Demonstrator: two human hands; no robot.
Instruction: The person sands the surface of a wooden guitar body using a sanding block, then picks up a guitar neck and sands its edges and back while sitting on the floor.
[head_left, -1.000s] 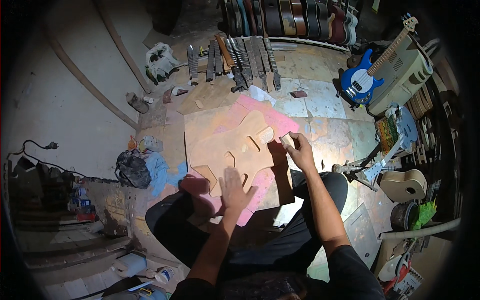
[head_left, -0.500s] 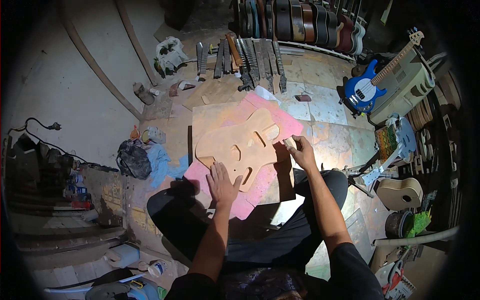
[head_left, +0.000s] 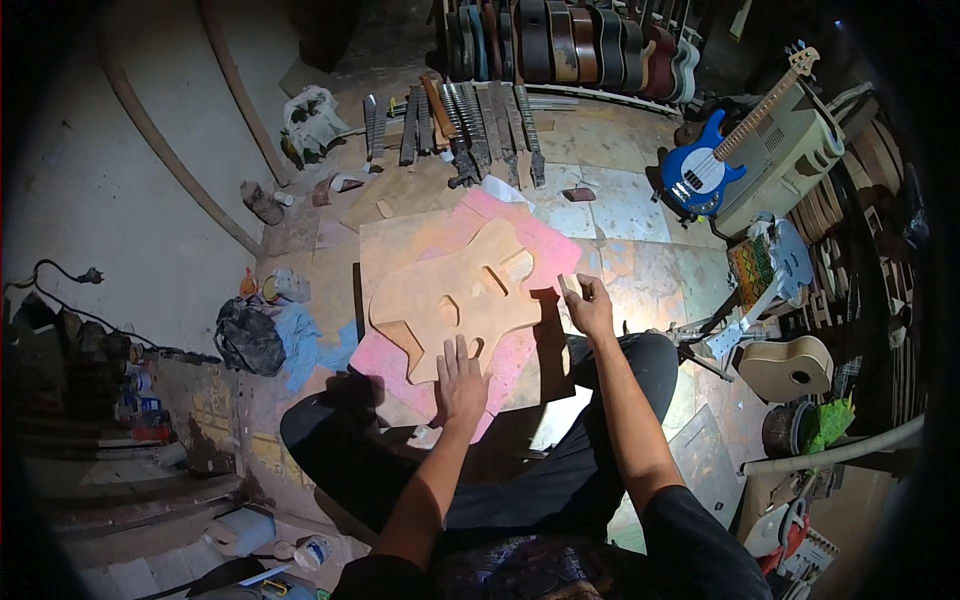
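A black bag (head_left: 248,338) is seen on the floor well left of the guitar body (head_left: 455,297). The guitar body, bare wood, lies flat on a pink sheet (head_left: 535,240) over a board (head_left: 400,240), just ahead of the seated person's knees.

The left hand (head_left: 461,378) is laid open and flat on the near edge of the guitar body, fingers spread, gripping nothing. The right hand (head_left: 590,305) is held just right of the guitar body, closed on a small pale block (head_left: 570,285), probably a sanding block; it cannot be told for certain.

The long axis of the guitar body is judged to run from lower left to upper right, with the horns toward the row of guitar necks (head_left: 460,125) beyond it.

Risk, as judged: the body is held only by one flat palm, so a hard stroke could slide or turn it on the sheet. An uneven press of the block could round an edge.

A blue bass guitar (head_left: 705,170) stands well right of the guitar body.
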